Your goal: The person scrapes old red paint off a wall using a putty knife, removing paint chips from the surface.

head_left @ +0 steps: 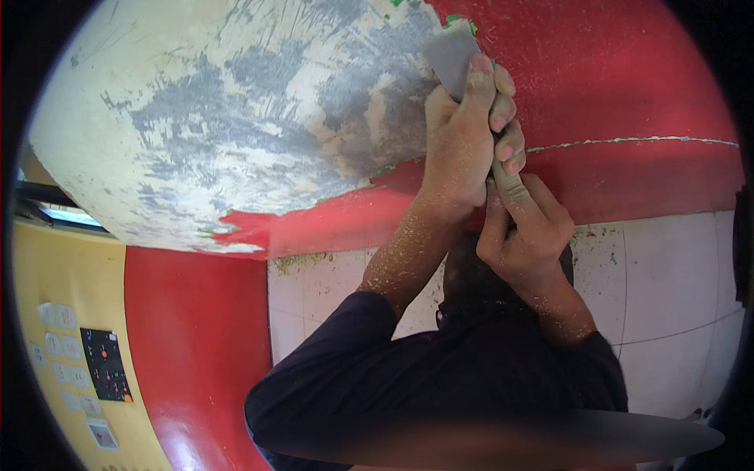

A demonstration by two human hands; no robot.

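Observation:
A paint scraper (453,61) with a flat grey blade presses against the wall at the border between red paint and a bared patch. My left hand (459,145) is closed round it, thumb lying along the blade. Just below, my right hand (530,224) is closed at the lower end of the same tool; the handle is mostly hidden by my fingers. Curled green flakes (462,23) sit at the blade's tip. The bared patch (259,118) is whitish and grey with a ragged edge. Fine shavings speckle both my forearms.
Red painted wall (628,71) spreads to the right, crossed by a thin pale crack (628,140). White floor tiles (667,275) below carry scattered flakes (302,263). At the left, a yellow wall (47,275) bears small cards and a dark poster (106,365).

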